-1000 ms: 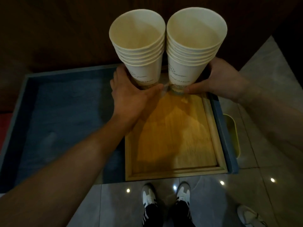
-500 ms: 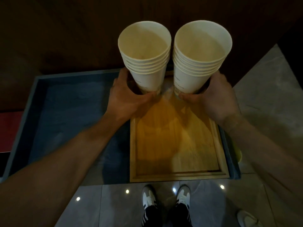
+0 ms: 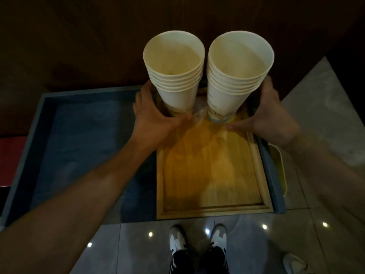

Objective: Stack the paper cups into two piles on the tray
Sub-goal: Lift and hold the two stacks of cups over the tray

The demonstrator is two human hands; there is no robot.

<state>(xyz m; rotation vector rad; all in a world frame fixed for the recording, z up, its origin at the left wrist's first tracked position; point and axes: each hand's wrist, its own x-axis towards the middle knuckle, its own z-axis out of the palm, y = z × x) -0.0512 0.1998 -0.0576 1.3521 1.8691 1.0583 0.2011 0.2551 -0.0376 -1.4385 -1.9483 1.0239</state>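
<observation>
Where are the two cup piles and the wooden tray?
left cup pile (image 3: 177, 95): head view, on its side wall.
right cup pile (image 3: 227, 99): head view, on its side wall.
wooden tray (image 3: 213, 211): head view, on its near rim.

Dim, warm light; glare spots on floor (image 3: 246, 244); wide-angle edge distortion, soft blur.
</observation>
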